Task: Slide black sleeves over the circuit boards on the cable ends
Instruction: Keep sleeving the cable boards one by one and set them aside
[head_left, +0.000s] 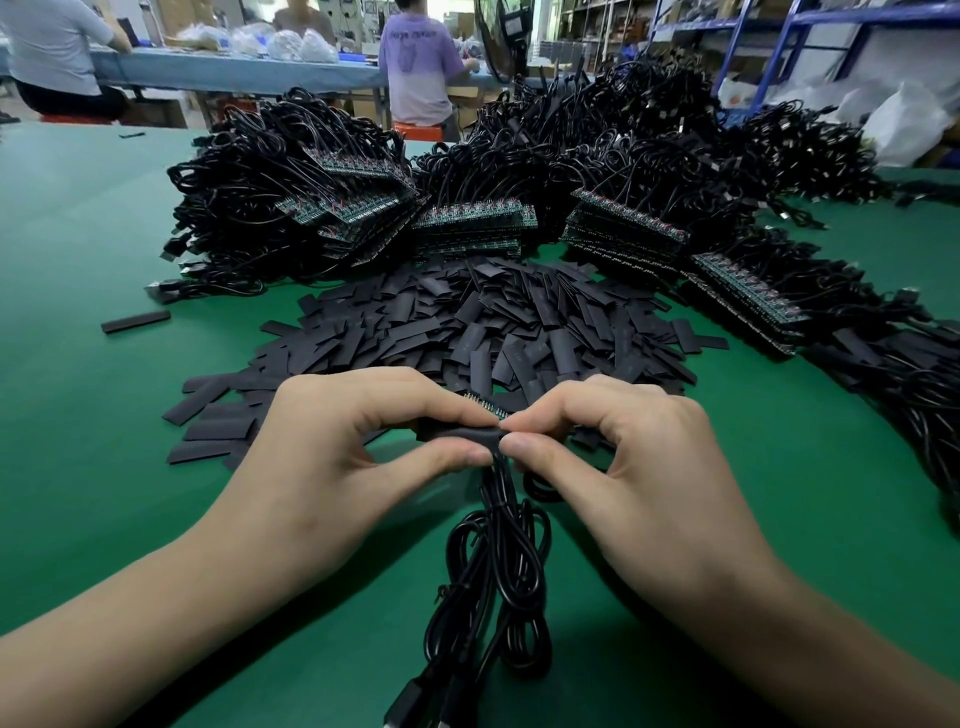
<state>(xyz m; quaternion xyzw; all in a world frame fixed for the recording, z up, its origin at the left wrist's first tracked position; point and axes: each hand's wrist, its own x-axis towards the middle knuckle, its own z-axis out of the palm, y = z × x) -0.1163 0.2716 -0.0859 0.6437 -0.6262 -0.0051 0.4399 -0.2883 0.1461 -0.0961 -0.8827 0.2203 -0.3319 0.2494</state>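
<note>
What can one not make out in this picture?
Head view: how far the black sleeve covers the circuit board; the left hand and right hand pinching it hide that.
Head view: the USB plugs of the cable bundle, cut off by the bottom edge.
Head view: printing on the piled sleeves, too small to read.

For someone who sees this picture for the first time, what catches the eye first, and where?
At the near centre, the left hand and the right hand pinch one black sleeve between them; a bundle of thin black cables trails toward the camera. Behind them a wide pile of flat black sleeves lies on the green table mat. Farther back rise heaps of coiled black cables with rows of green circuit boards.
</note>
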